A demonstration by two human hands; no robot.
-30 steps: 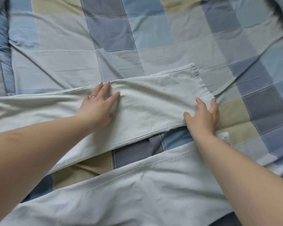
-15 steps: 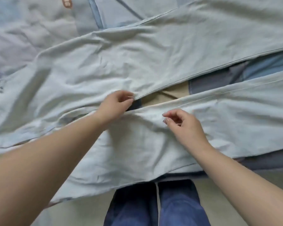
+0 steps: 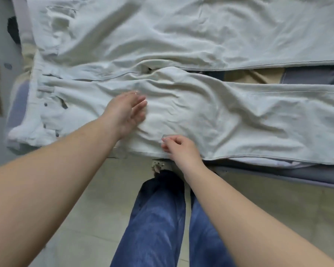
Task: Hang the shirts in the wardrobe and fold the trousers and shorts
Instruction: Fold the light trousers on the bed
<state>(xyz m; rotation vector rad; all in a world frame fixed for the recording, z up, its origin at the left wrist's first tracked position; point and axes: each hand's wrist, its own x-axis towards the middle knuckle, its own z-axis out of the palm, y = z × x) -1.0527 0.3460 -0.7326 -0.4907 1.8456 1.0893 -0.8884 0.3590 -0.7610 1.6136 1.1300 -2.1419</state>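
Head view: creases risk being folded into the pale trousers [image 3: 229,116] unless smoothed, since the left hand [image 3: 126,110] is laid flat and open while cloth is pinched by the right hand [image 3: 178,148].

1. The single head view looks steeply down from above the person's own body, facing forward onto the bed edge [image 3: 297,176].
2. It sits close: both forearms enter from the bottom corners, and the left hand [image 3: 126,112] and right hand [image 3: 178,148] fall near the centre.
3. The pale trousers [image 3: 229,116] fill the upper half; the floor [image 3: 96,189] fills the lower.
4. The wide lens seems to bend the edges.
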